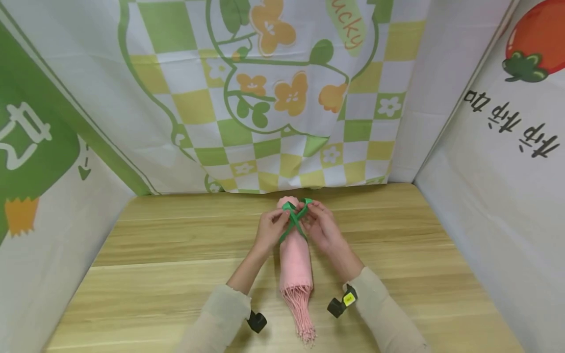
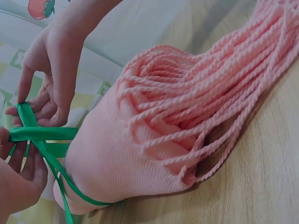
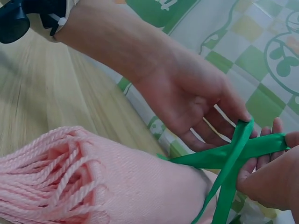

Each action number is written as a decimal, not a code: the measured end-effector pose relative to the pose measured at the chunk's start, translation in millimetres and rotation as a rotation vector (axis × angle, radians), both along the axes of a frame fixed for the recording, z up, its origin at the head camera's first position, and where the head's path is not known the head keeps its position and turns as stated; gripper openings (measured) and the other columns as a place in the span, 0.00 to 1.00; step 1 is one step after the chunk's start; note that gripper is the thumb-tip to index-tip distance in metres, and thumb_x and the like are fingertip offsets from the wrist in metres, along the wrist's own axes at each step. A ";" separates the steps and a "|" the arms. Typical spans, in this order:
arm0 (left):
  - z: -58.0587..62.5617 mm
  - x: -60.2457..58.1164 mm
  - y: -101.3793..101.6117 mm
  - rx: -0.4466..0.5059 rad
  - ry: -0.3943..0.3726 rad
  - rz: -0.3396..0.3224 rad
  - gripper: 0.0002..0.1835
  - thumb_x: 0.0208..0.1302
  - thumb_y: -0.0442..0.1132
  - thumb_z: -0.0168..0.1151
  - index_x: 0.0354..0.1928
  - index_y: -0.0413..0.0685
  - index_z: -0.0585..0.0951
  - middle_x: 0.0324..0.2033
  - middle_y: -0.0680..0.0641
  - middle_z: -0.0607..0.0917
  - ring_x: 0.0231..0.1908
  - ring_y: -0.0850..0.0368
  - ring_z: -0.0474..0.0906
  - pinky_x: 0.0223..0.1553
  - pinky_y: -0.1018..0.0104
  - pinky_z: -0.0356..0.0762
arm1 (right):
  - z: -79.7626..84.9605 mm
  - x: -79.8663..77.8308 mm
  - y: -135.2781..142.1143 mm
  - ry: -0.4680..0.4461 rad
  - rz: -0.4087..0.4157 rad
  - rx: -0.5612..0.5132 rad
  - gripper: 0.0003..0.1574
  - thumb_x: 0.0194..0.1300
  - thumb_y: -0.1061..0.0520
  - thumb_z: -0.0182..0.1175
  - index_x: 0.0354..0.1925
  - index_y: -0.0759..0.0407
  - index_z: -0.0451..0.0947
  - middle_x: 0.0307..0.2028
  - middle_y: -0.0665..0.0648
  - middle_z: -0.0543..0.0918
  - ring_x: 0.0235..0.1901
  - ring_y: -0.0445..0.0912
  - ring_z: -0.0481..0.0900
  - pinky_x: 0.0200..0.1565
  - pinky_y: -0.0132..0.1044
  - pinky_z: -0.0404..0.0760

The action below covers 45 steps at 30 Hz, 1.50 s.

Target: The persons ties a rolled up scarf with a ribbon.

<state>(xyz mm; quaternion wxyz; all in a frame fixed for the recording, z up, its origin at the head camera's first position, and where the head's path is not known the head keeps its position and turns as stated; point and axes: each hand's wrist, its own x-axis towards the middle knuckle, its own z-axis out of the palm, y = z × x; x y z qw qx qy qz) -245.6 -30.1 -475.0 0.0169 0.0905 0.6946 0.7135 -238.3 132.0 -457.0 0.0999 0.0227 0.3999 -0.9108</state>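
A pink rolled scarf lies lengthwise on the table, its twisted fringe spread toward the person. Around its far part runs a green ribbon, whose two raised lengths cross above the roll. The left hand pinches one length between thumb and fingers, on the left side of the scarf. On the other side, the right hand pinches the other length near its fold. In the right wrist view, the ribbon makes an X between the fingertips of both hands.
The wooden table ends at a hanging cloth with green and yellow checks just behind the scarf. White printed panels stand at the left and right. Both sleeves carry black wrist cameras.
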 end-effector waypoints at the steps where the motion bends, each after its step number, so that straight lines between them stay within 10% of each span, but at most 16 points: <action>1: -0.4 -0.1 0.1 0.010 -0.011 0.004 0.15 0.74 0.37 0.55 0.46 0.30 0.84 0.42 0.38 0.86 0.40 0.59 0.84 0.44 0.71 0.84 | 0.9 0.0 0.9 0.004 0.002 0.004 0.15 0.78 0.62 0.46 0.35 0.51 0.75 0.35 0.49 0.88 0.43 0.42 0.84 0.60 0.37 0.74; 6: -1.9 -1.0 -0.3 0.062 -0.076 0.017 0.15 0.74 0.36 0.56 0.51 0.31 0.82 0.50 0.36 0.85 0.52 0.46 0.85 0.55 0.57 0.82 | 6.3 -0.8 6.0 0.008 0.011 0.015 0.16 0.78 0.62 0.46 0.37 0.51 0.78 0.36 0.48 0.88 0.44 0.40 0.84 0.63 0.39 0.70; 18: 6.3 -2.7 -2.2 0.373 -0.222 -0.042 0.06 0.74 0.32 0.47 0.39 0.42 0.74 0.34 0.50 0.79 0.42 0.56 0.79 0.55 0.59 0.79 | 14.1 -6.6 16.5 0.002 -0.061 -0.006 0.15 0.77 0.62 0.48 0.36 0.52 0.80 0.35 0.47 0.88 0.40 0.39 0.85 0.51 0.32 0.78; 45: 3.2 -0.8 -5.3 0.111 -0.155 0.107 0.09 0.76 0.34 0.44 0.36 0.42 0.71 0.16 0.55 0.63 0.20 0.62 0.58 0.26 0.71 0.63 | 2.4 -10.0 12.6 -0.004 -0.310 0.374 0.08 0.75 0.65 0.45 0.40 0.61 0.71 0.28 0.48 0.66 0.21 0.36 0.58 0.34 0.28 0.63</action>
